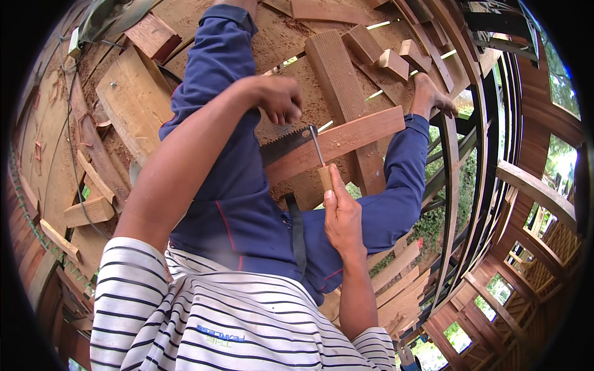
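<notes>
My right hand (343,216) is wrapped round the wooden handle of a thin metal file (317,147), its thumb lying along the handle. The file's tip points up and away from me, by the end of a dark toothed saw blade (288,146). Teeth upward, the blade lies against a reddish plank (346,141) between my legs. Beyond the blade, my left hand (281,100) is raised with its fingers curled in. Nothing shows in those fingers, and they look apart from the saw. The saw's near end is hidden by my left thigh.
A thick beam (337,77) runs under the plank. Several cut wood blocks (364,44) lie near my right foot (427,96). At left are a wide board (133,93), a cable (75,99) and offcuts (90,211). Sawdust covers the boards, and gaps open at right.
</notes>
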The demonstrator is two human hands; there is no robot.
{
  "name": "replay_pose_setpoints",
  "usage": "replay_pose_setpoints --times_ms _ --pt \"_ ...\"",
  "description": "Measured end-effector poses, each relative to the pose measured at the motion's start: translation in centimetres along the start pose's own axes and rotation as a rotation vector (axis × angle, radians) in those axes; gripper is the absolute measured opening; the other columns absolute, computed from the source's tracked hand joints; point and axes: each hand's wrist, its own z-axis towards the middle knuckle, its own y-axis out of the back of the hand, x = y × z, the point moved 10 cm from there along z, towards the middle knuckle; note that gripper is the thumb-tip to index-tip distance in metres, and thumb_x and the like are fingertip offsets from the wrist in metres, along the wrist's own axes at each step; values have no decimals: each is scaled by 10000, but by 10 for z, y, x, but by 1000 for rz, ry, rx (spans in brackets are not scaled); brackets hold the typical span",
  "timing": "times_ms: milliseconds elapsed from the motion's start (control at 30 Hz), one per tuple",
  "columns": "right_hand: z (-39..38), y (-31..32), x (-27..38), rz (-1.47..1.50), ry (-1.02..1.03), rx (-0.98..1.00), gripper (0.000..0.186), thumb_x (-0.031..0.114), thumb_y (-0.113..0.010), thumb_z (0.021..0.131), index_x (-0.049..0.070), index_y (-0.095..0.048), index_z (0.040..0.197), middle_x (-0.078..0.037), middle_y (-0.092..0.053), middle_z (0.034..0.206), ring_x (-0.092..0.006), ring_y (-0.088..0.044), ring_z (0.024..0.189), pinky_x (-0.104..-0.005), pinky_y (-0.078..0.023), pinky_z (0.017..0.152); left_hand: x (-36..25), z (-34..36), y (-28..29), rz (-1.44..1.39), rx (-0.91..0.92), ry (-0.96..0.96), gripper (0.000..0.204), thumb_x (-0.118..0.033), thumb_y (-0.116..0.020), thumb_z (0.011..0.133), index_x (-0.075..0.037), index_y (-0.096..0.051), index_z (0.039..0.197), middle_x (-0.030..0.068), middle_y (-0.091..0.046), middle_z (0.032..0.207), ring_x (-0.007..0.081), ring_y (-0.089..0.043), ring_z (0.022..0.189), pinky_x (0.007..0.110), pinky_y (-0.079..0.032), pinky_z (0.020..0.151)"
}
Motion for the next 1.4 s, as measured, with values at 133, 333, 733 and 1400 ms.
replay_pose_setpoints --times_ms 133,333,733,1400 --pt "5 -2 -7 15 65 -3 507 92 -514 1060 25 -442 1558 -280 -656 1292 -428 -677 1122 -449 -529 950 -3 9 -26 181 -1 5 172 -118 -718 935 7 -739 1050 133 -752 862 197 -750 758 324 -600 650" --pt "-13 -8 -11 31 100 -18 498 83 -508 1062 -11 -440 1547 -258 -627 1391 -412 -667 1182 -423 -525 976 -20 10 -34 309 -65 -93 110 -61 -716 906 32 -738 961 116 -737 763 178 -733 660 315 -587 591" --pt "-8 -15 -9 -4 37 51 490 96 -495 1078 7 -435 1556 -289 -628 1370 -437 -652 1215 -422 -522 982 34 -88 159 -1036 -892 -779 244 -104 -569 1076 42 -636 1260 171 -719 1143 268 -731 1031 357 -617 919" --pt "-2 -18 -7 -157 101 62 558 120 -541 1048 121 -413 1591 -273 -680 994 -477 -674 910 -540 -528 809 -14 -8 26 322 -382 -221 712 -571 -803 848 20 -694 1231 215 -738 1146 334 -709 1085 418 -555 931"
